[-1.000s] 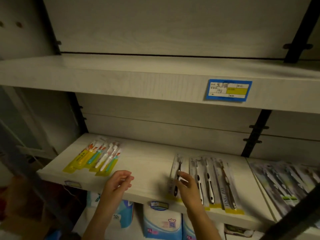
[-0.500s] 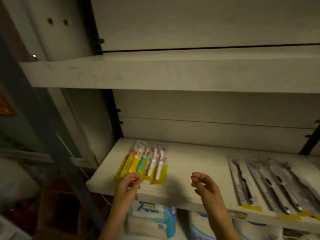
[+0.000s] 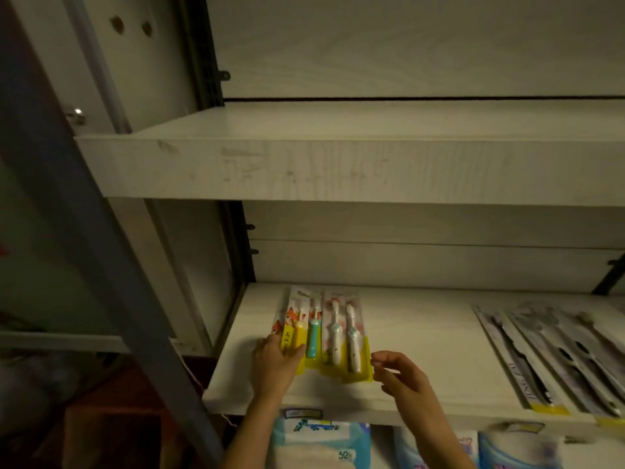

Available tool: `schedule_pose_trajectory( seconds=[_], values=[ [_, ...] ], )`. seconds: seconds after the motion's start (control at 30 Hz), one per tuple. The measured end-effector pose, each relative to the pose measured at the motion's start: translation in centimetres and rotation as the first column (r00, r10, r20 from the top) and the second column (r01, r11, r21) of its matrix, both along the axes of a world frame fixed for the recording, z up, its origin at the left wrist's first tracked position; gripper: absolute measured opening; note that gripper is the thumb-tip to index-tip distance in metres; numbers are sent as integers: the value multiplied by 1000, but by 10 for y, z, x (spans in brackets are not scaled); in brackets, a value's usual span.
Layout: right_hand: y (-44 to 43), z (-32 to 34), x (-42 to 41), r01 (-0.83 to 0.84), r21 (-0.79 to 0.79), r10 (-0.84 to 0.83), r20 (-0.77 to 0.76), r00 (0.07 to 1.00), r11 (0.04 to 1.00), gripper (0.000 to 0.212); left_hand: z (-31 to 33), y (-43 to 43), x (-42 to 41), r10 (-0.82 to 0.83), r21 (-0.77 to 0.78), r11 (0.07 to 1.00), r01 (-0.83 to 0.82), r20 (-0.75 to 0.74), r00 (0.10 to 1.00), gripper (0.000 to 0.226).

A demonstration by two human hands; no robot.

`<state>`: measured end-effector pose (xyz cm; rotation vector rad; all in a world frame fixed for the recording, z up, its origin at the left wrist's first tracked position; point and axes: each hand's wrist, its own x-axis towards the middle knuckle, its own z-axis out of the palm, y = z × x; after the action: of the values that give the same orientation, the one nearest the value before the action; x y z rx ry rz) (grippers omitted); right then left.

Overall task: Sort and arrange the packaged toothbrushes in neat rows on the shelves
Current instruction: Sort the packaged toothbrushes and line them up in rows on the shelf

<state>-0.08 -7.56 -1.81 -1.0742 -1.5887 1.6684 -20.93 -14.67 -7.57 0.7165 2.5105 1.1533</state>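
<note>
A small row of children's toothbrush packs [image 3: 324,333] with yellow card bottoms lies at the left end of the white lower shelf [image 3: 422,336]. My left hand [image 3: 275,363] rests on the near left corner of these packs, fingers lying over the yellow pack. My right hand [image 3: 402,375] hovers just off the right near corner of the row, fingers loosely curled, holding nothing. A second row of grey adult toothbrush packs [image 3: 554,357] lies fanned out at the right end of the same shelf.
A bare white upper shelf [image 3: 338,164] juts out above. Wrapped tissue or wipe packs [image 3: 318,445] sit below the lower shelf. A grey slanted post [image 3: 84,231] stands at the left, and black shelf uprights [image 3: 236,245] run behind.
My view has swung left from the grey packs to the children's packs. My right hand left the grey packs; my left hand came down onto the yellow pack's corner.
</note>
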Motion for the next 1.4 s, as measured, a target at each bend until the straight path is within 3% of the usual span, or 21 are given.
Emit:
schedule_pose_trajectory(
  seconds=[0.07,0.17,0.4,0.47,0.6,0.67,0.73,0.83,0.9,0.97,1.03,1.1,1.23,1.4],
  values=[
    [1,0,-1,-5,15,5,17,1000,1000,15,-2,11,-1,8,-115,993,-14,-57,998,49],
    [1,0,-5,-8,30,7,30,1000,1000,16,-3,14,-2,9,-234,972,-34,-104,995,50],
    [-5,-1,-27,-98,21,97,35,995,995,8,14,7,-3,14,-223,974,-51,-163,987,44],
    [-7,-1,-33,-116,-7,116,9,993,993,8,26,-4,-1,14,-122,992,-34,-168,986,38],
    [-9,-2,-46,-131,-85,126,-63,990,988,18,52,-29,31,-86,308,948,78,13,996,32],
    [-10,-3,-53,-161,-84,153,-96,984,983,25,58,-35,56,-217,367,915,168,97,971,35],
    [-11,-3,-58,-154,-32,149,-110,983,988,20,60,-37,76,-300,366,905,218,185,936,36],
    [-7,-8,-59,-119,-14,116,-113,987,993,17,54,-39,80,-335,365,901,233,245,910,18],
    [-3,-9,-56,-96,-22,94,-96,991,995,13,38,-39,60,-175,291,948,126,150,973,4],
    [0,-9,-54,-85,-35,81,-98,992,996,12,17,-34,29,46,142,989,-39,-41,998,8],
    [1,-7,-51,-86,-39,82,-100,992,995,13,3,-23,7,67,-110,990,-84,-153,986,37],
    [1,-7,-49,-92,-27,89,-94,992,995,16,-3,-13,-2,-14,-323,945,-48,-187,982,62],
    [2,-9,-44,-91,-21,90,-70,994,996,23,-3,2,-12,-37,-427,903,-45,-181,983,68],
    [0,-11,-42,-94,-24,92,-77,993,995,21,-4,5,-37,29,-494,869,-13,24,999,80]
  ],
)
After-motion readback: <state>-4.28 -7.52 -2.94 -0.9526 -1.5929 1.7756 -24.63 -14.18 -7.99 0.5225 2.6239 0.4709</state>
